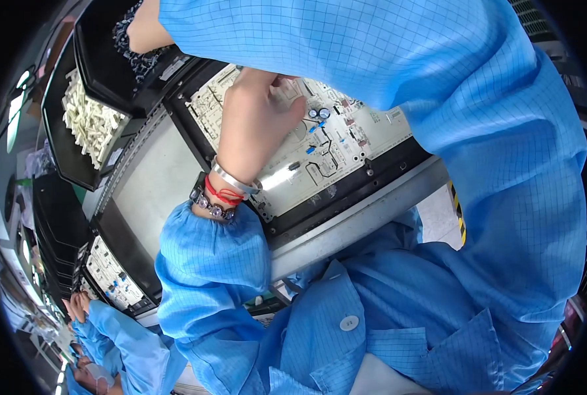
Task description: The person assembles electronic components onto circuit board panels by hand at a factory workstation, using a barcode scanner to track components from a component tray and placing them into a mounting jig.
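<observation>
My left hand [251,122], with bracelets at the wrist, is over a white circuit board [316,161]. Its fingers are curled and the thumb bends in toward them; my right sleeve covers part of the fingertips, so what they hold cannot be made out. Across the top stretches my right arm in a blue checked sleeve. My right hand [148,31] reaches into a black bin of small dark parts [142,66], its fingers out of sight. On the board stand blue parts [316,126] and two round dark capacitors [319,113].
Around the board runs a black carrier frame [389,170], beside a grey metal rail [359,207]. A second black bin [76,148] holds cream-white pieces [89,118]. Lower left, a co-worker in a blue sleeve [132,339] has hands near another circuit board [112,276].
</observation>
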Demonstrator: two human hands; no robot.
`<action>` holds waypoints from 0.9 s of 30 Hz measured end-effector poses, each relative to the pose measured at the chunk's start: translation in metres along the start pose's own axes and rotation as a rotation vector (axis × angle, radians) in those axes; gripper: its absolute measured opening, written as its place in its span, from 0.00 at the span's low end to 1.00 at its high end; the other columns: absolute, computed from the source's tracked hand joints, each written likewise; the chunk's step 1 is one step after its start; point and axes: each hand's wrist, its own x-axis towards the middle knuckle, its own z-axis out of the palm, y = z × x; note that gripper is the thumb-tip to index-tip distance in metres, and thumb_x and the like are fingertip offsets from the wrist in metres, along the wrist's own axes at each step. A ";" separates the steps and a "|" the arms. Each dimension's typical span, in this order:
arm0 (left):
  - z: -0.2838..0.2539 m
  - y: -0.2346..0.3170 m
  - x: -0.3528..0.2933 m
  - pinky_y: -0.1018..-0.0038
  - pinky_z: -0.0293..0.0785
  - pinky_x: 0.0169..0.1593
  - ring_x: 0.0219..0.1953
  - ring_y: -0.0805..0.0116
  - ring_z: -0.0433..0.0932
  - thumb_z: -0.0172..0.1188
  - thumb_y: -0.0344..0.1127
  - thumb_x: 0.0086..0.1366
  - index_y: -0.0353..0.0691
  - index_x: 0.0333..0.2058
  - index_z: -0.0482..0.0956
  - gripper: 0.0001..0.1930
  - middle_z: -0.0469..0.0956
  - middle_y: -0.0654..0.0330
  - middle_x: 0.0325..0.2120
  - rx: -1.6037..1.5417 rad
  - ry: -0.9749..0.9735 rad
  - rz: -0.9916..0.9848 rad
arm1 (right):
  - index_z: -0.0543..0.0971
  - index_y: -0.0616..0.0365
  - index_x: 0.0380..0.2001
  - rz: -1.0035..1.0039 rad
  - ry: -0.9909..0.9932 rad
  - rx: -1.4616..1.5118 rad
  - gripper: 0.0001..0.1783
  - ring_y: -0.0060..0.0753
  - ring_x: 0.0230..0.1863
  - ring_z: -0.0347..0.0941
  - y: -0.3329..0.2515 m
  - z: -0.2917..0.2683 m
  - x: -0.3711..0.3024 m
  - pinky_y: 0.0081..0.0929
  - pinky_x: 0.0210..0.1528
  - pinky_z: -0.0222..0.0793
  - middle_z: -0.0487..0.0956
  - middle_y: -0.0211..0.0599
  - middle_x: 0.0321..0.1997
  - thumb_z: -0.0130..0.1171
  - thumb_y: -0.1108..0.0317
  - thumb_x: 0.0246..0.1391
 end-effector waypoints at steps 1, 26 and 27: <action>0.000 0.002 0.001 0.71 0.71 0.31 0.26 0.61 0.73 0.64 0.27 0.43 0.33 0.34 0.74 0.16 0.75 0.54 0.26 0.033 0.040 0.058 | 0.79 0.64 0.28 0.003 0.005 0.003 0.09 0.34 0.24 0.74 0.003 0.000 -0.002 0.23 0.29 0.70 0.77 0.43 0.23 0.50 0.72 0.50; -0.007 0.020 -0.001 0.66 0.71 0.33 0.29 0.54 0.73 0.64 0.27 0.44 0.33 0.34 0.74 0.15 0.74 0.51 0.26 0.266 0.014 0.095 | 0.79 0.65 0.26 -0.045 0.162 0.060 0.07 0.36 0.25 0.75 0.010 -0.016 -0.031 0.23 0.32 0.71 0.77 0.43 0.23 0.52 0.74 0.48; -0.006 0.022 0.002 0.66 0.71 0.33 0.29 0.54 0.73 0.64 0.27 0.44 0.33 0.34 0.74 0.15 0.74 0.51 0.26 0.262 0.013 0.101 | 0.79 0.65 0.26 -0.047 0.163 0.056 0.07 0.36 0.25 0.75 0.004 -0.021 -0.029 0.23 0.32 0.71 0.77 0.43 0.23 0.52 0.74 0.48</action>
